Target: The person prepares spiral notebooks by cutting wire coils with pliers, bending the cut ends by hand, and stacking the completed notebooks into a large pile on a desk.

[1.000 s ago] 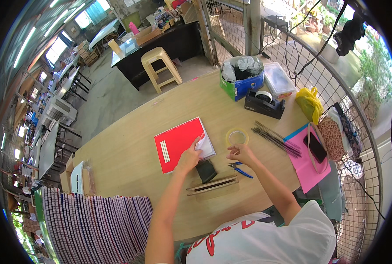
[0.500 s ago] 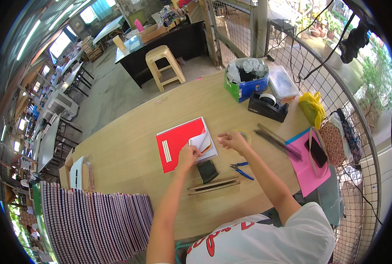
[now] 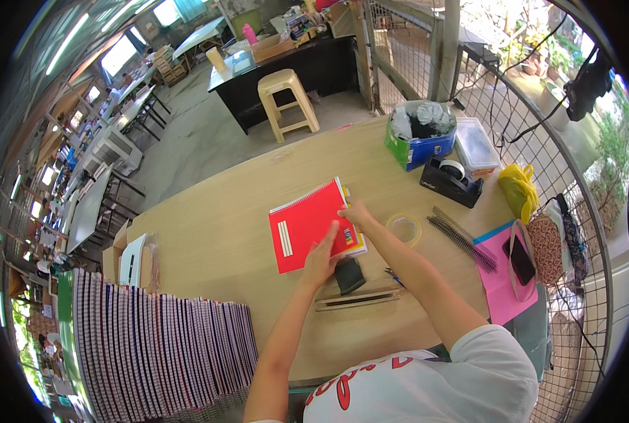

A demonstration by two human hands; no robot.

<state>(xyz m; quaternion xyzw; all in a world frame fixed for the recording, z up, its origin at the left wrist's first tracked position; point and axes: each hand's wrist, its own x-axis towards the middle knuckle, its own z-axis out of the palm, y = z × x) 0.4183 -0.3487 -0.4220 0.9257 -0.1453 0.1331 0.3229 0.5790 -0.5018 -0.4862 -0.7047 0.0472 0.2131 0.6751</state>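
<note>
— What's lying round the red spiral-bound notebook [image 3: 307,225] on the wooden table [image 3: 215,233]?

— A clear tape ring [image 3: 403,228] just right of it, a small black block [image 3: 349,275] and a wooden ruler [image 3: 357,300] nearer the person; nothing blocks it.

— Its lie?

— Long axis runs left to right, binding along the far edge.

— The hands?

— Left hand [image 3: 322,258] flat, fingers spread on the cover; right hand [image 3: 357,213] pinches the right corner

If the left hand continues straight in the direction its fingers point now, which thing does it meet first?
The left hand already rests on the red spiral notebook, fingers pointing up and away across its cover. Going on, it would slide over that cover toward bare wooden table; nothing else seems to lie in that line.
</note>
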